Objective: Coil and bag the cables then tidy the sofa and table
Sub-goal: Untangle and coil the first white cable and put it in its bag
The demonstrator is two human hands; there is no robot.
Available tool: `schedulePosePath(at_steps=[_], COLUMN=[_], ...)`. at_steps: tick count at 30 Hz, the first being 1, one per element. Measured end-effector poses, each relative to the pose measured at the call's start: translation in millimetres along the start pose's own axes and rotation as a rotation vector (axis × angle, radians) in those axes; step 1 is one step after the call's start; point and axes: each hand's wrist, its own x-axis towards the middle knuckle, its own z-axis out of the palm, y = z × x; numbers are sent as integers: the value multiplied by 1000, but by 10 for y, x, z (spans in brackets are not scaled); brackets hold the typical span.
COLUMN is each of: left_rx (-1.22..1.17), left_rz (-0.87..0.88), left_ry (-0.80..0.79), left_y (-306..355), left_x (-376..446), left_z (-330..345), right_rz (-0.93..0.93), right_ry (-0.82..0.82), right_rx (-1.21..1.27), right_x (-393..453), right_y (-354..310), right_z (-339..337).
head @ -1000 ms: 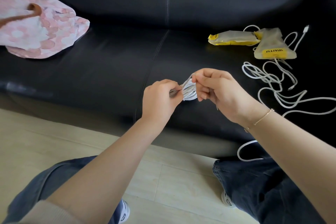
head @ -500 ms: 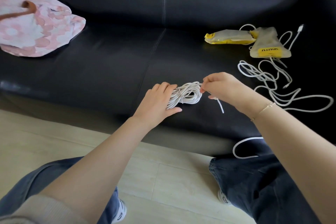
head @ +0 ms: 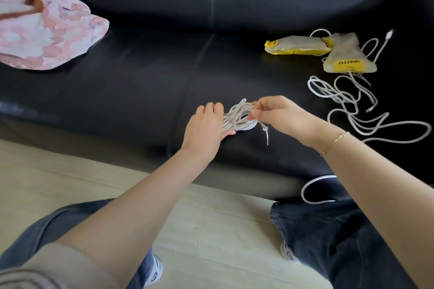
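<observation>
Cable bundle held by both hands; bag label apparently reads "WAITU".

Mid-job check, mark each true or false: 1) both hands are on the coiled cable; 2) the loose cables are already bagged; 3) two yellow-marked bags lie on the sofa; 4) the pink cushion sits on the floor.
1) True: the left hand and right hand hold the coiled cable.
2) False: the loose cables lie spread on the sofa.
3) True: the bags lie by them.
4) False: the pink cushion is on the sofa.
</observation>
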Motion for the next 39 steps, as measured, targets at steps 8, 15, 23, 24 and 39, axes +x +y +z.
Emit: schedulePosePath(at_steps=[8,15,23,24,39], left_rx=[57,-57,-218,-235,-684], left_rz=[-155,-208,-238,-241,-334], left_ry=[-11,-89,-120,-127,-147], left_y=[95,114,95,84,-57], left_x=[65,65,90,98,129], left_z=[-6,-93,-153,-150,-129], right_rz=[-130,-348,-448,-434,-195], right_ry=[306,148,35,39,234], right_rx=[-257,-401,-229,-209,-428], right_x=[-129,-281,-327,-328,211], right_y=[-68,-96,-157,-165,176], right_z=[-43,151,160,145,110])
